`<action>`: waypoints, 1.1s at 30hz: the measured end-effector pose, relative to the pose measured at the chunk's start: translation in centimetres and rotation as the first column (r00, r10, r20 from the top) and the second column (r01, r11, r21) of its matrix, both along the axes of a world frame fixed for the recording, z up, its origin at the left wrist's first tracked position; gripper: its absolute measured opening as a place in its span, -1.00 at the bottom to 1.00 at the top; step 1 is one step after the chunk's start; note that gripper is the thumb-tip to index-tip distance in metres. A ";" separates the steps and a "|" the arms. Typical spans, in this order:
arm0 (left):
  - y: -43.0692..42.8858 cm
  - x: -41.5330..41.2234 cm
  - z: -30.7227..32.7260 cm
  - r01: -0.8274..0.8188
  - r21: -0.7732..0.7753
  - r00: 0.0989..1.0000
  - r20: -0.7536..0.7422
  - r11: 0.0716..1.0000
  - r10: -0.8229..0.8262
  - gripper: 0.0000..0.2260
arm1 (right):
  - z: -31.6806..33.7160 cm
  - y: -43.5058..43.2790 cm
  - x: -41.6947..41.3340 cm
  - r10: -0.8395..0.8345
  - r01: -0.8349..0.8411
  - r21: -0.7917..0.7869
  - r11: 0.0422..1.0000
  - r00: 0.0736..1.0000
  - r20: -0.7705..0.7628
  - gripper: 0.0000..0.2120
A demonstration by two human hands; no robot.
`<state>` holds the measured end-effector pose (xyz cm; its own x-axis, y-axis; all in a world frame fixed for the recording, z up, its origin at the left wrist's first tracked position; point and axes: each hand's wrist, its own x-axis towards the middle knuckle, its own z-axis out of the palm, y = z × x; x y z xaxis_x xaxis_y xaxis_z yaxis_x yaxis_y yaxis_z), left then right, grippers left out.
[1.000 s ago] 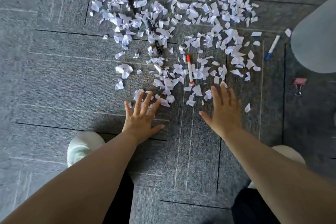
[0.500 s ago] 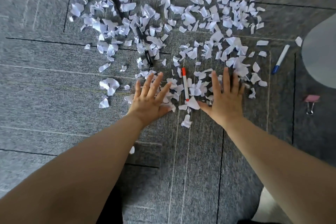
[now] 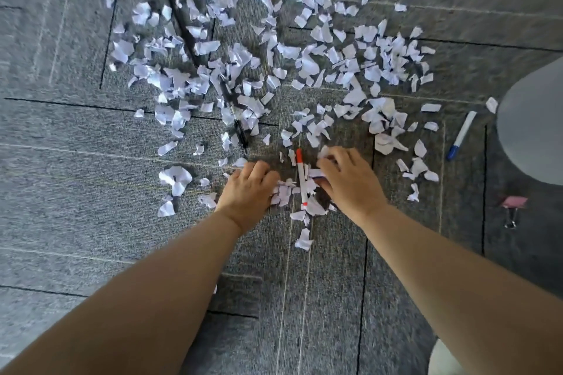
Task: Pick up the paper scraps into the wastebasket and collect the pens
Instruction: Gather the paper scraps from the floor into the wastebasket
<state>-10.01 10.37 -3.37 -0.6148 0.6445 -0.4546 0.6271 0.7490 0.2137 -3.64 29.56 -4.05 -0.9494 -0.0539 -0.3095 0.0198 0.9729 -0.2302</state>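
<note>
On the grey carpet (image 3: 91, 222), both hands press in on paper scraps (image 3: 286, 192) around a red-capped pen (image 3: 301, 179): left hand (image 3: 246, 192) with fingers curled, right hand (image 3: 350, 183) apparently pinching scraps. A black pen (image 3: 236, 122) and blue-capped pen (image 3: 461, 135) lie apart.

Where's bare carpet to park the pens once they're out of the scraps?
Bare carpet lies near-left, beside the left hand, and between the forearms. A strip right of the blue-capped pen, before the pink binder clip, is bare too. Crowded: the paper scraps beyond both hands, around the red-capped pen and black pen.
</note>
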 end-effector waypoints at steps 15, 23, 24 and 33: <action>11.5 -6.2 17.6 0.063 0.119 0.982 -0.183 0.991 -0.041 -0.85 | 18.6 9.0 -0.9 -0.275 0.257 -0.185 0.949 0.958 -0.079 -0.94; 23.9 -3.5 29.6 0.212 0.413 0.953 -0.288 0.886 -0.094 -0.79 | 33.2 21.4 4.6 -0.434 0.440 -0.083 0.894 0.808 -0.398 -0.92; 25.4 -2.8 30.2 0.251 0.453 0.948 -0.295 0.855 -0.122 -0.82 | 33.7 23.2 5.6 -0.493 0.504 -0.085 0.859 0.772 -0.402 -0.90; 36.3 2.8 30.4 0.429 0.330 0.886 -0.334 0.841 -0.321 -0.72 | 30.5 29.8 11.1 -0.673 0.696 0.154 0.701 0.718 -0.180 -0.59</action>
